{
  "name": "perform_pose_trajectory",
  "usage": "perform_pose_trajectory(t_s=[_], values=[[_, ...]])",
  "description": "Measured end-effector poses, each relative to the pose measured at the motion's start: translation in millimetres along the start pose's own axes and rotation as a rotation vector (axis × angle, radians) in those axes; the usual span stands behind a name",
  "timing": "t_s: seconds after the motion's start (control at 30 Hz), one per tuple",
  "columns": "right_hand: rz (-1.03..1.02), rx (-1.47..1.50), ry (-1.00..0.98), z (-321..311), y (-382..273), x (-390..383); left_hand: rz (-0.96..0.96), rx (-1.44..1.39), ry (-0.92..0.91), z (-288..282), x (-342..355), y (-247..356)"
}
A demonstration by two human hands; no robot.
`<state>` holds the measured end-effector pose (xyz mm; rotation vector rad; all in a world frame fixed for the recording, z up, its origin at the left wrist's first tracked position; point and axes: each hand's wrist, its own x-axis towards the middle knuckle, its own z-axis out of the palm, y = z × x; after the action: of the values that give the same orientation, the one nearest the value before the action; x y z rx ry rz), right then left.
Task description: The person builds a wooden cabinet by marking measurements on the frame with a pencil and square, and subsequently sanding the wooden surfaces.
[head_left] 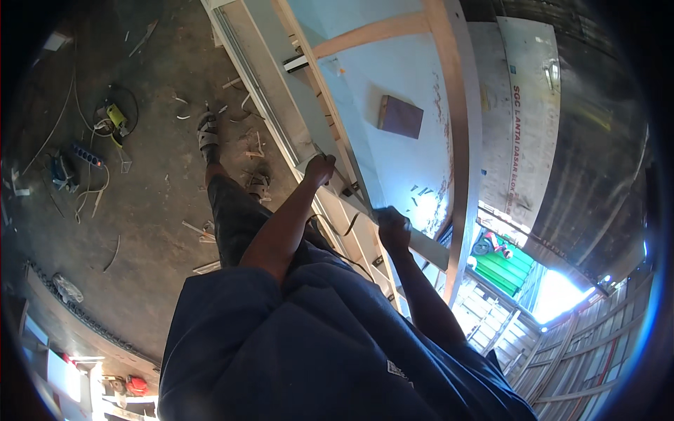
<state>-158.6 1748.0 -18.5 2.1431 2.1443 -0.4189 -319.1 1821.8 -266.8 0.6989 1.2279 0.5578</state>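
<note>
My left hand (321,170) is closed in a fist above the long pale frame. A thin piece shows beside its fingers, but I cannot make out what they hold. To the right, my right hand (393,228) is curled over a long flat grey strip (428,249) that lies across the work. Beneath both hands stretches the long frame (288,77) of pale rails and wood battens. Farther off, a purple-topped block (401,117) lies on a light blue panel (379,70) edged with a wooden border (458,119).
Tools with cords lie on the floor at left: a yellow-green power tool (116,118), a blue tool (62,173) and a power strip (87,154). Wood offcuts (257,145) are scattered near my feet. A grey printed board (530,119) leans at right. A dark cord (342,230) hangs by my waist.
</note>
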Motion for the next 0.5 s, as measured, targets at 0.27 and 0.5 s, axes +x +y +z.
perform_pose_trajectory(t_s=[0.27,0.5], values=[[0.031,-0.032,0.003,-5,8,-12,0.074,0.643,-0.212,9,-6,-9],[-0.048,0.459,0.138,-90,-39,-37,0.092,0.274,-0.481,94,-101,13]])
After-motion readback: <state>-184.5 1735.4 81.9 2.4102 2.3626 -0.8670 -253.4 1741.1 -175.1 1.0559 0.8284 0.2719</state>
